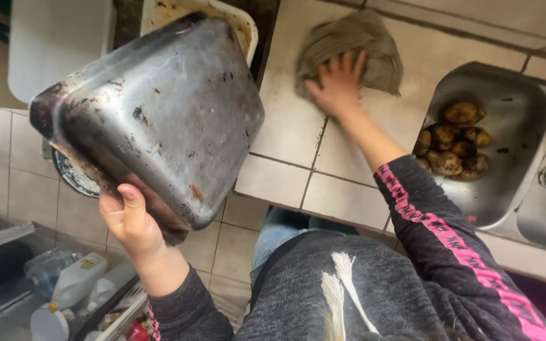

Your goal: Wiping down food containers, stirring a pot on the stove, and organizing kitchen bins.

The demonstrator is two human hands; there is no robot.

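Left hand (135, 221), frame lower left: clamped on scorched square steel pan (153, 120). Right hand (337, 83), upper centre: fingers spread, pressing grey cloth (355, 44) onto tiled tabletop (285, 126).

Metal pan (159, 113): one. Grey cloth (355, 44): one. Steel sink basins: two, the nearer basin (507, 183) holding roughly seven potatoes (453, 142). White plastic bottles (77, 278): at least two.

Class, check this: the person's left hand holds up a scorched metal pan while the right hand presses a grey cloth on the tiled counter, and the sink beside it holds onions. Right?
Not quite. The head view shows the sink holds potatoes, not onions. The left hand, metal pan, right hand, cloth and counter are as stated.
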